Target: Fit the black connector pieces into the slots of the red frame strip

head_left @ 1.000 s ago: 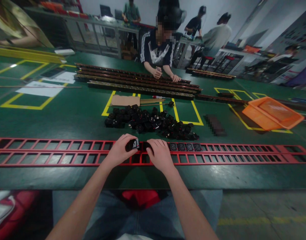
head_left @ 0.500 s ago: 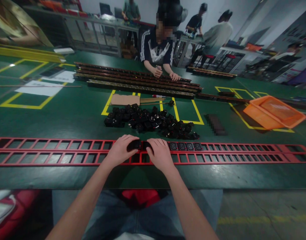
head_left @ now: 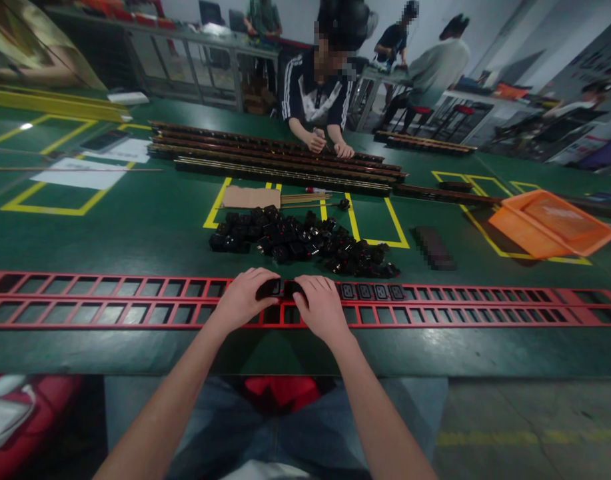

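Note:
Two long red slotted frames (head_left: 110, 300) lie side by side across the green table (head_left: 150, 233) in front of me. My left hand (head_left: 242, 300) rests on them with its fingers curled on a small black socket module (head_left: 268, 289) sitting in a slot of the far frame. Close to its right, my right hand (head_left: 321, 305) presses curled fingers down on another black socket module (head_left: 291, 288). Three fitted black socket modules (head_left: 370, 291) fill the slots just right of that hand. A heap of loose black socket modules (head_left: 300, 243) lies just beyond the frames.
A person across the table works on long dark rails (head_left: 275, 160). An orange tray (head_left: 552, 223) sits at the right, a dark flat block (head_left: 434, 247) nearer the middle. Cardboard (head_left: 250, 197) and papers (head_left: 80, 173) lie farther back. Other people stand at benches behind.
The module in my left hand, tilted up a second ago with its pale face showing, now sits lower in the slot. Both hands stayed put.

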Available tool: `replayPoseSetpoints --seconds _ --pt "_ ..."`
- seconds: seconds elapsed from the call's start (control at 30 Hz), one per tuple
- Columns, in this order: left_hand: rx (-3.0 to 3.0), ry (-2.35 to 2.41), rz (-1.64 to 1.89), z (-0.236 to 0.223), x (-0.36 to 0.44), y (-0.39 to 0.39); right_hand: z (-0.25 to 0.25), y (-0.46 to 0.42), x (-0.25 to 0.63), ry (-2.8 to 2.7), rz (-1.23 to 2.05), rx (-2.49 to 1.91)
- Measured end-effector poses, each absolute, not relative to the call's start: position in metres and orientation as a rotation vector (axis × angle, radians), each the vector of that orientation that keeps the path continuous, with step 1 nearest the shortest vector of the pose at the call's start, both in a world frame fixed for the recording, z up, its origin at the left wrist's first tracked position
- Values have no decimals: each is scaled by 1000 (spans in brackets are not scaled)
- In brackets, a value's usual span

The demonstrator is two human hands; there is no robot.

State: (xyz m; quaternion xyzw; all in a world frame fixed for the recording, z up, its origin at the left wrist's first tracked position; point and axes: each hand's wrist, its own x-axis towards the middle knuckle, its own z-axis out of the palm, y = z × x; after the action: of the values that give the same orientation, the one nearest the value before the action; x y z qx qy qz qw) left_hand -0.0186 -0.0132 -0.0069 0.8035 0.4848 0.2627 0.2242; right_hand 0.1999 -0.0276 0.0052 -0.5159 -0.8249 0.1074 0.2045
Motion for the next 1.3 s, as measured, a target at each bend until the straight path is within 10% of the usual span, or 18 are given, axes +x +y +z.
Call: replayPoseSetpoints --seconds 1.3 --pt "2244 1320 822 -4 -22 -17 8 -26 177 -2382 327 -1362"
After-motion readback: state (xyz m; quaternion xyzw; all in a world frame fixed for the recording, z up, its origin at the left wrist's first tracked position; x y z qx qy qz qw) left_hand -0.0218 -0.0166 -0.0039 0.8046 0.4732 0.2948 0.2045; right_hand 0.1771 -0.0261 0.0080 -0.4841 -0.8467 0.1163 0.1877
